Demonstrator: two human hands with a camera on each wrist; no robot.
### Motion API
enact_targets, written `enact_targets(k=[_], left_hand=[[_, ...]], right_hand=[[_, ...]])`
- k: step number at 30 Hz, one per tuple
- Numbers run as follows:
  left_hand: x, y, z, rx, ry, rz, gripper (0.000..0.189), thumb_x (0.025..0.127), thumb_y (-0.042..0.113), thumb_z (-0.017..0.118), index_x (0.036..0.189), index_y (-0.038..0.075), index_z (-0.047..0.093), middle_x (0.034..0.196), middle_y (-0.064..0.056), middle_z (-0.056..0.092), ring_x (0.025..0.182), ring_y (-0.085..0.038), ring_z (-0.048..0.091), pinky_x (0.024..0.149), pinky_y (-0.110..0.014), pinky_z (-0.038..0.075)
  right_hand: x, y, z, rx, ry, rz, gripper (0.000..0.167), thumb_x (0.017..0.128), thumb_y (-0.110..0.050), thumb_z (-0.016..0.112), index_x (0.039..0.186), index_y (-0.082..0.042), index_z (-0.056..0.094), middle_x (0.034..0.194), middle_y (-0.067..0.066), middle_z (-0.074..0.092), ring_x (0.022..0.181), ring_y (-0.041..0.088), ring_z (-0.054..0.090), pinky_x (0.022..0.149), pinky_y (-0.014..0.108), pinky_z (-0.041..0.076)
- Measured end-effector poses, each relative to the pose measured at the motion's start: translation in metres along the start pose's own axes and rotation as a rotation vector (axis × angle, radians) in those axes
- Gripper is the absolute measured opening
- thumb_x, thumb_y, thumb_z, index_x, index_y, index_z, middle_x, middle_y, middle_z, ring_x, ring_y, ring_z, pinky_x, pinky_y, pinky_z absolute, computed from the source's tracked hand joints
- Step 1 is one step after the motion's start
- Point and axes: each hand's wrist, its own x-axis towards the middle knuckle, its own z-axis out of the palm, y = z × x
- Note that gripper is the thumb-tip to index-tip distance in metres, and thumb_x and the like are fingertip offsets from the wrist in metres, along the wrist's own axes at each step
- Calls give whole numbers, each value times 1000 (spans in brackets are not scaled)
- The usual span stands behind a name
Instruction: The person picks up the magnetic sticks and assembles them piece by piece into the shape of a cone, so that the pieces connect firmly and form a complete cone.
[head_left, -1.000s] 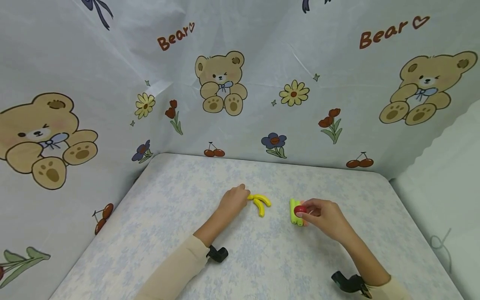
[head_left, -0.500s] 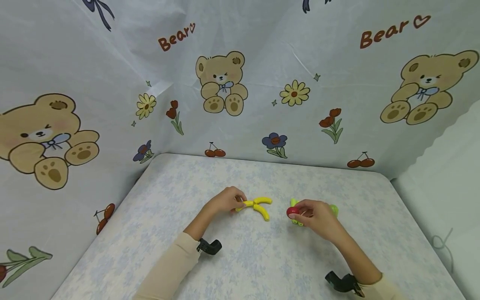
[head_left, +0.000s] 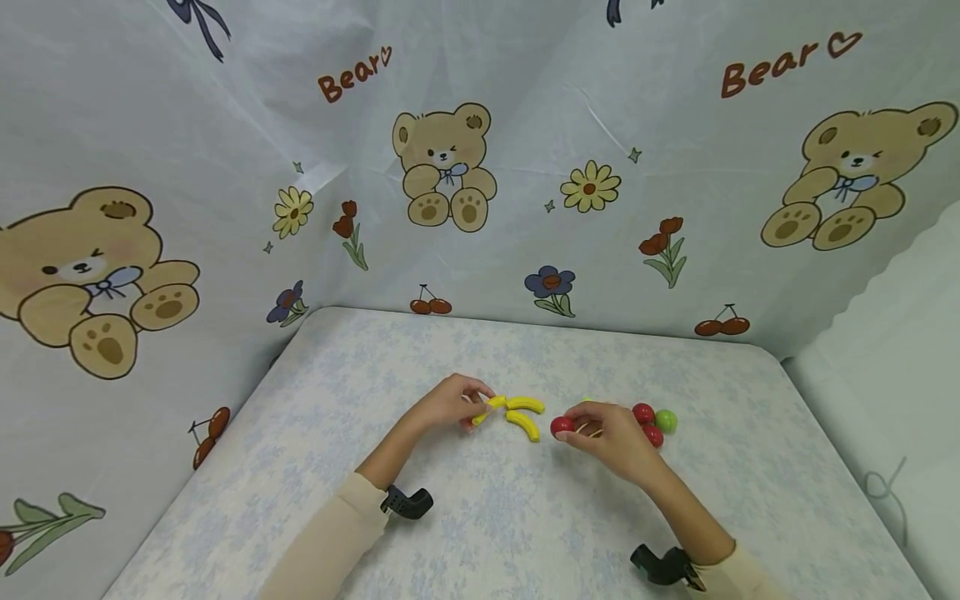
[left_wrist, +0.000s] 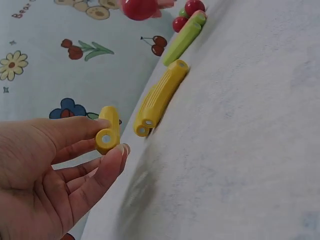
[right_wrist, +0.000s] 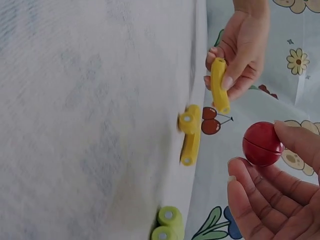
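My left hand (head_left: 453,402) pinches a curved yellow magnetic stick (left_wrist: 111,116) between thumb and fingers, raised off the tabletop. A silver magnet shows in its end. Two more curved yellow sticks, one the far stick (head_left: 525,404) and one the near stick (head_left: 522,423), lie on the table just right of that hand. Between the thumb and fingers of my right hand (head_left: 615,437) is a glossy red ball (right_wrist: 262,144), held to the right of the yellow sticks. In the head view this hand covers most of the green sticks (left_wrist: 184,42) behind it.
Right of the right hand sit two red balls, one farther ball (head_left: 642,413) and one nearer ball (head_left: 653,436), beside a green ball (head_left: 666,422). The pale patterned table (head_left: 510,517) ends at a bear-print cloth (head_left: 495,267) behind and on the left.
My left hand has drawn a yellow stick leftward and slightly nearer. My right hand has carried the red ball left, away from the green sticks, uncovering the balls on the right.
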Motion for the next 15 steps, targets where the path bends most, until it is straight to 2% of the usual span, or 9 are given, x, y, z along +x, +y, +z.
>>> enact_targets(k=[5, 11, 15], left_hand=[[-9, 1, 2, 11, 8, 14, 25, 97, 10, 69, 121, 7, 72, 88, -7, 67, 56, -23, 66, 56, -36, 59], [-24, 9, 4, 2, 13, 30, 23, 95, 9, 70, 118, 7, 72, 87, -6, 67, 57, -24, 66, 57, -40, 59], [-31, 9, 8, 1, 16, 40, 21, 95, 8, 70, 117, 7, 72, 87, -6, 66, 57, -24, 66, 57, -41, 59]], right_hand=[[3, -3, 8, -3, -3, -21, 30, 84, -25, 85, 108, -9, 76, 90, -3, 72, 76, 12, 66, 65, 24, 56], [7, -6, 17, 62, -16, -63, 28, 85, -21, 84, 109, -8, 76, 91, -2, 73, 75, 13, 67, 66, 24, 56], [8, -8, 23, 84, -24, -61, 27, 85, -17, 84, 109, -7, 76, 91, -1, 73, 75, 13, 67, 65, 24, 56]])
